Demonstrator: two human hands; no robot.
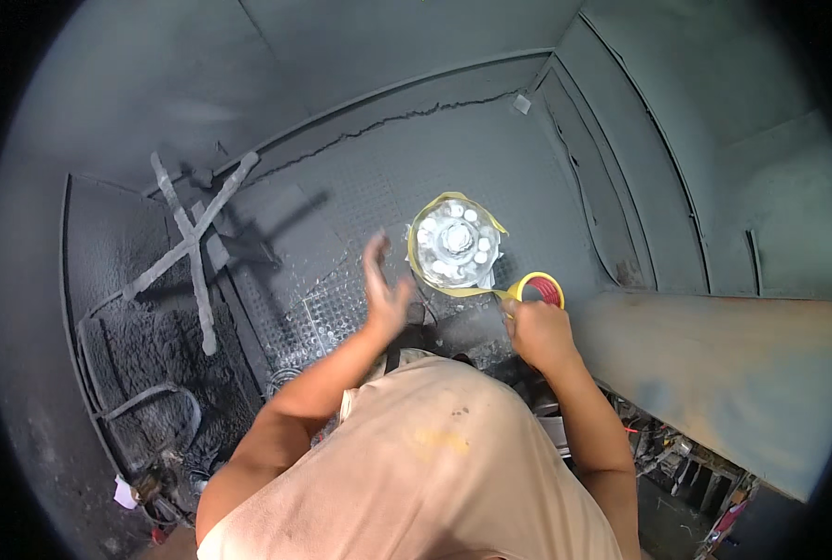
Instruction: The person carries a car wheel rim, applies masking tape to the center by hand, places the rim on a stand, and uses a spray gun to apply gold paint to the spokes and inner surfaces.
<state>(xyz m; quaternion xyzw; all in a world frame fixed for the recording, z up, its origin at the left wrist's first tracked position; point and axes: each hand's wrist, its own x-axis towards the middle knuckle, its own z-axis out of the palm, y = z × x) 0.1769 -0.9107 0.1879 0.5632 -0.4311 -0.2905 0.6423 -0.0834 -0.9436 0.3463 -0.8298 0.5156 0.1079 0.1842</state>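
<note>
Ahead of me is a round, clear or silvery piece (456, 241) with several white round spots about a whitish centre. Yellow tape (467, 292) runs around its edge, and a strip of it stretches to the tape roll (539, 287). My right hand (539, 331) is closed on this yellow roll, which has a red inner core. My left hand (385, 289) is raised to the left of the round piece, apart from it, with fingers spread and nothing in them. What holds up the round piece is hidden from this view.
Left stands a grey cross-shaped stand (194, 241). Below it lies a dark, rough-coated block (164, 383) with a hose (154, 394). At right is a pale panel (714, 373), with cluttered parts (677, 457) under its edge. Grey walls (388, 37) close in the space.
</note>
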